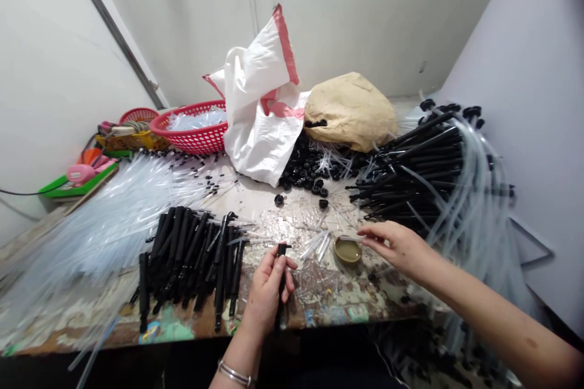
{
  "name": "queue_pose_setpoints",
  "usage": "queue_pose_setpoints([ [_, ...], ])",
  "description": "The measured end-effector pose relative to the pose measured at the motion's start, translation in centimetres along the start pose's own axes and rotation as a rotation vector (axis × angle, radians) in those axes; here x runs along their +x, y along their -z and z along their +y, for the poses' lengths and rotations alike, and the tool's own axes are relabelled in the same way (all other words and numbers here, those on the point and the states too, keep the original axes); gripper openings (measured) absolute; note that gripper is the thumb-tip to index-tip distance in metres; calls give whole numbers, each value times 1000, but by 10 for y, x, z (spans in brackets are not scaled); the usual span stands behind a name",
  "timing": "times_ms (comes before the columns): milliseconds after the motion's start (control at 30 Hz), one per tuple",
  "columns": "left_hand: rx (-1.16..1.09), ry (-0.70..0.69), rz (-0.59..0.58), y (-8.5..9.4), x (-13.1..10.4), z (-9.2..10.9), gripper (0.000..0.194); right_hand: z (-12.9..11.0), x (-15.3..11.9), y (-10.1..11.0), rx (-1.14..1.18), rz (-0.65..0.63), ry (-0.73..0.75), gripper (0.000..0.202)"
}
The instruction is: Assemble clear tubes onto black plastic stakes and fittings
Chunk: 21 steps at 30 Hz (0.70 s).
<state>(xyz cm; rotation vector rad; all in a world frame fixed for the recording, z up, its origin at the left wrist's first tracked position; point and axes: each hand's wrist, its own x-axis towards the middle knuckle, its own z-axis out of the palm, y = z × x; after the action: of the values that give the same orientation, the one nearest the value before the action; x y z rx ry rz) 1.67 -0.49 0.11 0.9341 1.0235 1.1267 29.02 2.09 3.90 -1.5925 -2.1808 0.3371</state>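
Note:
My left hand [270,285] is closed round a black tube [281,251] held upright near the table's front edge, its small side nozzle pointing right. To the right, my right hand [387,242] pinches a thin clear tube [350,237] between thumb and fingers, over the rim of a small round dish [347,251] with liquid in it. Short clear tubes [317,245] lie between the two hands. Left of my left hand rests a pile of black tubes [182,255]. The lower end of the held black tube is hard to see.
Long clear tubes [114,213] cover the table's left side. Behind stand a red basket [196,137], a white sack [260,115] and a tan bag [351,110]. Black caps [303,167] are heaped midway. Black tubes with clear hoses [474,176] hang over the right side.

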Motion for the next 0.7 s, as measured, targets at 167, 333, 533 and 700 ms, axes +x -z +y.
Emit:
queue_pose_setpoints([
  [167,71,-11,-12,0,-1,0,25,0,-9,-3,-250,34,139,21],
  [333,89,-26,-16,0,-2,0,23,-12,-6,-3,-399,66,163,19],
  [533,82,-23,-9,-1,-3,1,24,-17,-9,2,-266,103,74,17],
  [700,48,-9,-24,-1,-4,3,25,-36,-7,-10,296,70,-193,20],
])
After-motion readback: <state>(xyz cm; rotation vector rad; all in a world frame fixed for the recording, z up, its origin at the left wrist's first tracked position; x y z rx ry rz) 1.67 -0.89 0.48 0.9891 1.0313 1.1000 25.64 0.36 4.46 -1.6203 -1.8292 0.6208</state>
